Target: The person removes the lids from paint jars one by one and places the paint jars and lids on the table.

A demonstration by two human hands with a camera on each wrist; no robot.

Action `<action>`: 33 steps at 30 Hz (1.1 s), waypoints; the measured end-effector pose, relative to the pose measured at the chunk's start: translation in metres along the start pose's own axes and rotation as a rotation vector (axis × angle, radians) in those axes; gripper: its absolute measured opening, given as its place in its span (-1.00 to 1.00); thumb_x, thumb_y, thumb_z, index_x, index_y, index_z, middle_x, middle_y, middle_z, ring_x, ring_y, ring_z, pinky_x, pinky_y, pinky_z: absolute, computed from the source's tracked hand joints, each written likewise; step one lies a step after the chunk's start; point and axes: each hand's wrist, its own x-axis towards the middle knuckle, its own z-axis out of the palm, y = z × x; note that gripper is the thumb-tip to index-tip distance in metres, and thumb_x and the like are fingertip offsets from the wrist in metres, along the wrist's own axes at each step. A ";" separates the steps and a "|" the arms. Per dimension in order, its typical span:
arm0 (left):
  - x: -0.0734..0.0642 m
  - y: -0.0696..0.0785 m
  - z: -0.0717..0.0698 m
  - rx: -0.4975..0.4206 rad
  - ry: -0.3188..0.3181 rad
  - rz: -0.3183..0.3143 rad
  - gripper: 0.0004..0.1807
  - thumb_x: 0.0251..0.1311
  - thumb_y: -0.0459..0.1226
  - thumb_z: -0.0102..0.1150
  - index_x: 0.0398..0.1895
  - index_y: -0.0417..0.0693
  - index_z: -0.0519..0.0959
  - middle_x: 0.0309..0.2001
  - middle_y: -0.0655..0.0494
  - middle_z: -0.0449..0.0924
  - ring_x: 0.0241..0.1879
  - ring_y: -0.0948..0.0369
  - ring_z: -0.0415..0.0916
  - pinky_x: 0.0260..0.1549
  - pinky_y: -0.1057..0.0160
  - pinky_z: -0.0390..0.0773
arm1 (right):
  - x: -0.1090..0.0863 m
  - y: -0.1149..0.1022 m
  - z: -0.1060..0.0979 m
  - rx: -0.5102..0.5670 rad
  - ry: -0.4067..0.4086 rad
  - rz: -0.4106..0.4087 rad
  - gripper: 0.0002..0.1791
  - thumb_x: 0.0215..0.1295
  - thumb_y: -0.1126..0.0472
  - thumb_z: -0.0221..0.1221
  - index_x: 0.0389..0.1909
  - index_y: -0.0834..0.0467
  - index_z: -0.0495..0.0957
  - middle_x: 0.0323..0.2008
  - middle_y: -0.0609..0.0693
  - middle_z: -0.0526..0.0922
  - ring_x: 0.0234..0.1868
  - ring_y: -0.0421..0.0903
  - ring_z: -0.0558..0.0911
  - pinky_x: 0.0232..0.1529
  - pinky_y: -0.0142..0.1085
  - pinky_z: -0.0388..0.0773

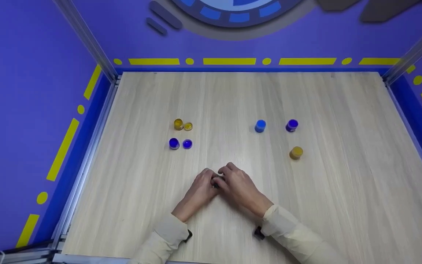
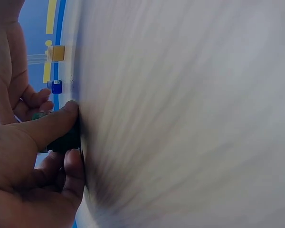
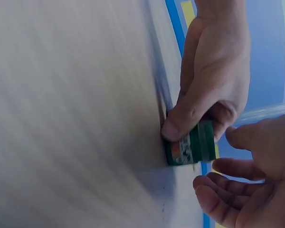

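Near the front middle of the table, my left hand (image 1: 200, 187) grips a small dark green paint jar (image 3: 180, 151), its thumb laid across the jar's labelled side. The jar's base is down at the tabletop and its ridged top end shows in the right wrist view. Around that top hovers my right hand (image 1: 239, 185), thumb and fingers spread apart and loosely bent, with a gap to the jar in the right wrist view. From the head camera, the fingers hide most of the jar.
At left stand a yellow jar (image 1: 178, 124) with a yellow lid (image 1: 188, 126) beside it, and a dark blue jar (image 1: 174, 143) beside its lid (image 1: 187, 143). To the right are a light blue jar (image 1: 260, 126), a violet-blue jar (image 1: 292, 125) and another yellow jar (image 1: 296, 153). Blue walls enclose the table (image 1: 233, 95).
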 end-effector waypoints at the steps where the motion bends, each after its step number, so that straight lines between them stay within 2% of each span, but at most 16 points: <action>1: 0.000 0.000 0.000 0.008 0.004 0.003 -0.78 0.05 -0.44 0.41 -0.30 -0.22 0.53 -0.30 0.04 0.51 -0.27 0.10 0.49 -0.20 0.13 0.51 | -0.001 -0.001 0.001 -0.017 0.001 -0.022 -0.76 0.37 0.12 0.35 -0.18 0.24 0.67 -0.26 0.04 0.59 -0.35 -0.06 0.63 -0.29 -0.13 0.64; 6: 0.000 -0.002 0.001 0.020 0.019 0.026 -0.78 -0.03 -0.51 0.29 -0.28 -0.24 0.54 -0.32 0.03 0.50 -0.28 0.08 0.50 -0.20 0.11 0.53 | -0.002 -0.005 0.006 -0.091 -0.008 -0.101 -0.80 0.26 0.20 0.42 -0.22 0.23 0.66 -0.32 0.01 0.52 -0.38 -0.09 0.58 -0.32 -0.16 0.62; 12: -0.002 -0.004 0.002 0.023 0.041 0.071 -0.74 -0.13 -0.53 0.31 -0.35 -0.21 0.48 -0.38 0.10 0.41 -0.37 0.14 0.40 -0.30 0.14 0.46 | 0.002 -0.005 0.000 -0.118 -0.080 -0.206 -0.86 0.24 0.28 0.42 -0.28 0.23 0.65 -0.33 0.01 0.49 -0.35 -0.09 0.51 -0.29 -0.20 0.57; 16: -0.001 -0.002 0.002 0.026 0.031 0.056 -0.74 -0.11 -0.52 0.34 -0.37 -0.19 0.46 -0.40 0.13 0.37 -0.38 0.17 0.36 -0.32 0.15 0.44 | 0.005 -0.002 -0.004 -0.128 -0.131 -0.271 -0.87 0.23 0.29 0.42 -0.29 0.19 0.65 -0.32 -0.02 0.50 -0.30 -0.08 0.48 -0.25 -0.22 0.54; 19: 0.000 0.000 0.001 0.028 0.011 0.024 -0.77 0.01 -0.48 0.36 -0.36 -0.18 0.48 -0.37 0.12 0.41 -0.36 0.17 0.39 -0.30 0.16 0.46 | 0.007 0.000 -0.008 -0.112 -0.175 -0.314 -0.90 0.24 0.36 0.39 -0.26 0.17 0.67 -0.30 -0.03 0.53 -0.26 -0.09 0.47 -0.21 -0.26 0.52; 23: 0.001 0.002 0.000 0.016 -0.011 -0.011 -0.78 0.11 -0.42 0.39 -0.34 -0.16 0.49 -0.33 0.08 0.47 -0.31 0.14 0.43 -0.24 0.14 0.49 | 0.008 0.002 -0.012 -0.070 -0.226 -0.364 -0.81 0.22 0.47 0.34 -0.21 0.17 0.72 -0.23 -0.05 0.61 -0.20 -0.09 0.50 -0.14 -0.26 0.52; 28: -0.002 0.002 -0.001 -0.004 -0.007 -0.015 -0.76 0.05 -0.43 0.41 -0.34 -0.16 0.48 -0.31 0.07 0.48 -0.29 0.13 0.43 -0.21 0.13 0.49 | 0.008 0.004 -0.011 -0.051 -0.246 -0.428 -0.79 0.21 0.50 0.32 -0.24 0.15 0.75 -0.20 -0.09 0.67 -0.09 -0.06 0.56 -0.08 -0.19 0.52; 33: -0.002 0.000 0.000 0.007 0.010 0.010 -0.77 0.02 -0.43 0.39 -0.36 -0.17 0.48 -0.33 0.07 0.46 -0.31 0.11 0.43 -0.22 0.11 0.49 | 0.008 0.006 -0.008 -0.017 -0.218 -0.449 -0.74 0.15 0.54 0.27 -0.28 0.14 0.73 -0.24 -0.10 0.68 -0.06 -0.03 0.57 -0.12 -0.15 0.50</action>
